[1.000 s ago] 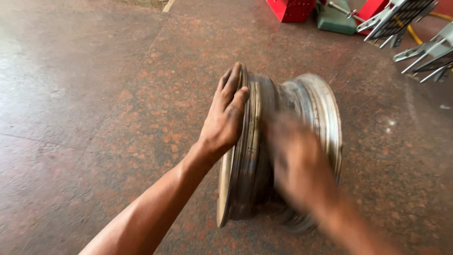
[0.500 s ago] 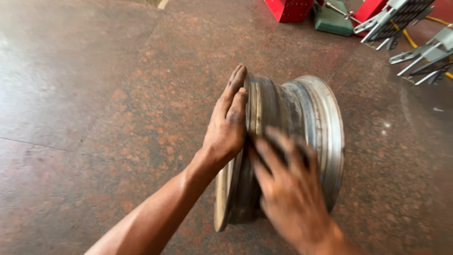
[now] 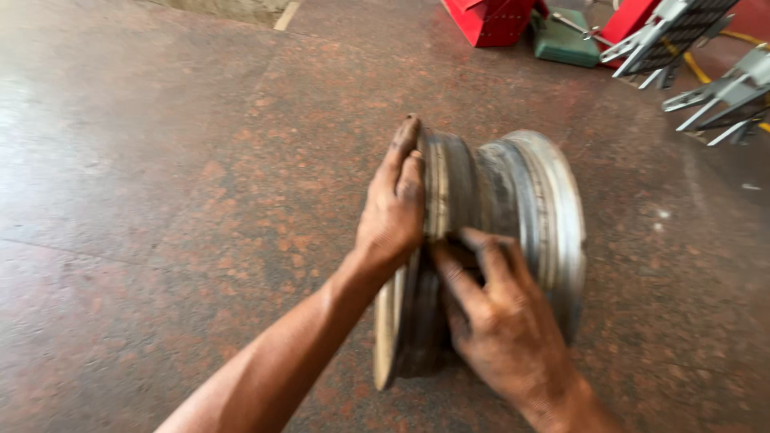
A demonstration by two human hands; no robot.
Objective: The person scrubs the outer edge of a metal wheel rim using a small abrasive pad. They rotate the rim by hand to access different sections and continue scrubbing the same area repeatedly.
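Left hand (image 3: 393, 212) flat, fingers straight and close together, pressed against the near rim of a bare metal wheel rim (image 3: 513, 200). Not gripping, just leaning on the edge. Right hand (image 3: 501, 325) lower down, fingers spread a little and bent, fingertips resting on the middle groove of the same wheel rim. Nothing pinched, nothing held inside either hand.

Wheel rim standing up on its edge on the reddish stone floor (image 3: 160, 160), between the two hands, dull grey and scuffed.

Far side of the wheel rim hidden behind its own body. Bottom edge partly covered by the right hand. Right wrist cut off by the bottom of the view. Left arm cut off at the lower edge too. All a bit blurry.

Far back, well apart from the hands: a red box (image 3: 489, 20), a green box (image 3: 565, 44) just beside it, and grey metal stands (image 3: 722, 96) lying near a yellow hose (image 3: 698, 68). Insides of the boxes hard to see.
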